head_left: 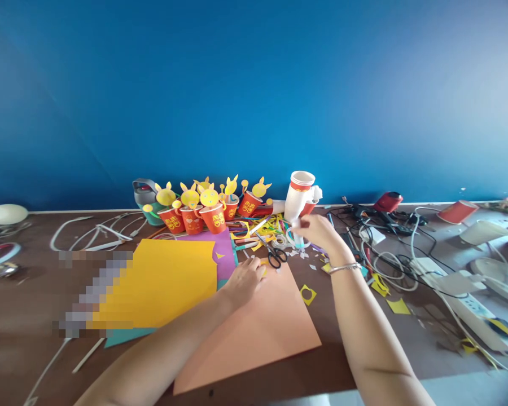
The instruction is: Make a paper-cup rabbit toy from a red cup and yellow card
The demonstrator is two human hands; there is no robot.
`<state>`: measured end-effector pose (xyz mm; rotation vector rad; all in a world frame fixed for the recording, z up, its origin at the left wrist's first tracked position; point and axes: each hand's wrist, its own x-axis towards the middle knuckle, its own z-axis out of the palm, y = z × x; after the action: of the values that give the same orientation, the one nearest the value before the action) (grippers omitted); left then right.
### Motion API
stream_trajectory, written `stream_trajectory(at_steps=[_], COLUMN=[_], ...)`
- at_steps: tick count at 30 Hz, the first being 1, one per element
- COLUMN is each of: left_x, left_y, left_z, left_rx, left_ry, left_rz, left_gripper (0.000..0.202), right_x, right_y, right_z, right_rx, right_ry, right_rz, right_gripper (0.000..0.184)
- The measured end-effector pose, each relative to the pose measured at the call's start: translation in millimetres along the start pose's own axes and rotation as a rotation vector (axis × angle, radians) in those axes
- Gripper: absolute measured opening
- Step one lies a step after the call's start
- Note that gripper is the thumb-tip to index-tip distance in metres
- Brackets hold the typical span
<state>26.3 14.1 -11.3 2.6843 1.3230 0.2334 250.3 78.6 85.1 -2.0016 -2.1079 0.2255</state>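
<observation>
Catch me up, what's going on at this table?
A person is working bare-handed at a brown tabletop. The right hand grips the lower end of a white paper cup with a red band. The left hand rests at the top of an orange card sheet, near black-handled scissors. Behind them stand red paper cups with yellow rabbit-eared cutouts, among coloured paper scraps.

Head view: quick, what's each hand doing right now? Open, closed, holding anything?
Left hand: open, palm down at the edge of the orange card, holding nothing visible.
Right hand: closed, apparently gripping the white paper cup.
</observation>
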Motion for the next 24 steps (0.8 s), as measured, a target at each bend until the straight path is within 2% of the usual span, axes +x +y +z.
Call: stream_trajectory(at_steps=[2, 3, 8, 16, 18, 21, 24], left_x=[1, 1, 1, -2, -3, -2, 0], left_y=[0, 0, 0, -1, -1, -3, -4], left_z=[2.1, 3.0, 2.8, -5.1, -4.6, -2.3, -1.1], left_rx=[0.022, 0.035, 0.105, 0.025, 0.003, -0.008, 0.009], left_ry=[-0.009, -0.012, -0.014, 0.023, 0.045, 0.043, 0.031], left_rz=[0.004, 0.007, 0.019, -0.007, -0.019, -0.021, 0.012], left_gripper=[0.014, 0.016, 0.018, 0.016, 0.02, 0.013, 0.015], right_x=[11, 16, 28, 22, 21, 18, 8], right_y=[10, 13, 16, 22, 22, 19, 6], right_z=[6, 11, 34, 30, 28, 23, 11], right_rx=[0.096, 0.11, 0.039, 0.065, 0.067, 0.03, -0.084], right_ry=[0.215, 0.242, 0.072, -0.083, -0.09, -0.091, -0.003], right_rz=[0.115, 0.151, 0.25, 0.244, 0.245, 0.286, 0.316], right_gripper=[0.023, 0.023, 0.024, 0.031, 0.032, 0.042, 0.053])
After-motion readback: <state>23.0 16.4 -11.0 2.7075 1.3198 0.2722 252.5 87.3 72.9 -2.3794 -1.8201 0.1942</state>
